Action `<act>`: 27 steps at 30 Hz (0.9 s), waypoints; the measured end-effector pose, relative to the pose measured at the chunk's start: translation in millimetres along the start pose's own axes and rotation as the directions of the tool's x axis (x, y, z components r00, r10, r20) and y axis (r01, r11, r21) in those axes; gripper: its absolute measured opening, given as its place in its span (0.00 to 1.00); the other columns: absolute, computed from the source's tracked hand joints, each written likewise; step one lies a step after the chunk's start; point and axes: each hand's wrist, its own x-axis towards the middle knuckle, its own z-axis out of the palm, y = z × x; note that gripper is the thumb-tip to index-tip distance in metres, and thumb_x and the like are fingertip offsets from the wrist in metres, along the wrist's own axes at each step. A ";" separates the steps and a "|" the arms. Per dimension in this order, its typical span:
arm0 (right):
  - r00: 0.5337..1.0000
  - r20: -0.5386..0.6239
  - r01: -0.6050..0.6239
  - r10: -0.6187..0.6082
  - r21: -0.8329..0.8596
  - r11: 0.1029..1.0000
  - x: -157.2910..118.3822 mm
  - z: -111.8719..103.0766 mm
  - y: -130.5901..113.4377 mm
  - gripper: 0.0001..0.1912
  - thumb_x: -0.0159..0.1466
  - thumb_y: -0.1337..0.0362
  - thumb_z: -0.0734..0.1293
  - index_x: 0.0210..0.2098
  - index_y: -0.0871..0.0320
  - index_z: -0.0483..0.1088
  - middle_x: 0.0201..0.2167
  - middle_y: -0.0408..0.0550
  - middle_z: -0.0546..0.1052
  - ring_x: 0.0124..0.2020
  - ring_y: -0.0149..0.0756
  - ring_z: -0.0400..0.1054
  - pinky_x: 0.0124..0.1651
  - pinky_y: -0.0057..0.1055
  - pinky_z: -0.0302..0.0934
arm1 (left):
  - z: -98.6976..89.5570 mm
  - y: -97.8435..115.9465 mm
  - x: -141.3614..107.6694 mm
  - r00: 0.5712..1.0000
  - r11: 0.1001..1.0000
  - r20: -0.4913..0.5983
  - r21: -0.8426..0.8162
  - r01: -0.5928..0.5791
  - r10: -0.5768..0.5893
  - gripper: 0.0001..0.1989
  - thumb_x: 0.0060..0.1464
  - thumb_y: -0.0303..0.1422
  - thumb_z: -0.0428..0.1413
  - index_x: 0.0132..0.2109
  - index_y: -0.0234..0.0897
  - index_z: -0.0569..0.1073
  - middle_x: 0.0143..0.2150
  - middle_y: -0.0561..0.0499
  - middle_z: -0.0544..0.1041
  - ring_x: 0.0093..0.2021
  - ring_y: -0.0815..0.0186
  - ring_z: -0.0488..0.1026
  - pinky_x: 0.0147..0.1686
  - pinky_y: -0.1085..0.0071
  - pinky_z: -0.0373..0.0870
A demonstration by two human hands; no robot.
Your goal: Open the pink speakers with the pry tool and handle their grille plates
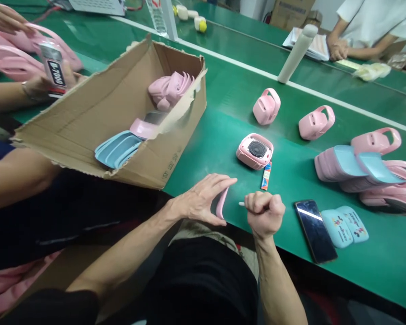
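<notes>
My left hand [203, 198] grips a thin, curved pink panel [222, 203] by its edges, between thumb and fingers, seen nearly edge-on. To its right, my right hand [264, 212] is closed in a fist, with the pale tip of a slim stick [241, 204] poking out toward the panel; the rest of the stick is hidden. The two hands are apart. Just beyond them a pink speaker housing [255, 151] lies with its round black speaker facing up. A small orange and blue packet [266, 176] touches the green table beside it.
A cardboard box [176, 158] at left holds blue and pink panels. Pink handled housings [266, 107] stand behind. Stacked panels [341, 162], a phone [315, 231] and printed blue panels [345, 226] are at right. A co-worker's hand [40, 85] holds a B-7000 tube [54, 70].
</notes>
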 end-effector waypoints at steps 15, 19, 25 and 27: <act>0.996 -0.043 0.081 -0.081 0.006 0.997 11.2 37.2 37.2 0.31 0.77 0.49 0.60 0.18 0.52 0.55 0.14 0.36 0.52 0.15 0.28 0.47 0.24 0.34 0.48 | 1.7 -2.8 2.4 0.999 0.997 -0.006 -0.065 0.037 -0.038 0.57 0.40 0.50 0.78 0.73 0.42 0.67 0.68 0.34 0.74 0.66 0.35 0.71 0.68 0.39 0.63; 0.997 -0.015 0.077 -0.077 -0.011 0.997 10.7 37.1 25.8 0.33 0.76 0.48 0.59 0.16 0.53 0.53 0.13 0.36 0.51 0.15 0.28 0.46 0.24 0.34 0.48 | 1.2 -2.1 2.3 1.000 0.998 -0.022 -0.065 0.021 -0.022 0.57 0.40 0.49 0.79 0.74 0.42 0.66 0.69 0.33 0.74 0.67 0.35 0.71 0.68 0.39 0.63; 0.993 -0.098 0.055 -0.058 -0.040 0.998 8.1 39.3 21.3 0.34 0.76 0.48 0.57 0.15 0.52 0.50 0.13 0.35 0.48 0.13 0.26 0.42 0.21 0.32 0.44 | 0.4 -0.6 2.1 0.997 0.988 -0.042 -0.143 0.059 -0.066 0.55 0.38 0.49 0.79 0.72 0.42 0.69 0.68 0.34 0.74 0.67 0.35 0.71 0.69 0.38 0.63; 0.990 -0.113 0.079 -0.080 -0.020 0.997 8.3 40.7 27.8 0.34 0.76 0.48 0.57 0.15 0.52 0.51 0.13 0.36 0.49 0.13 0.27 0.42 0.21 0.32 0.44 | 0.3 -0.7 1.5 0.996 0.988 -0.048 -0.139 0.066 -0.074 0.56 0.38 0.49 0.79 0.72 0.42 0.69 0.69 0.34 0.74 0.67 0.35 0.72 0.69 0.38 0.63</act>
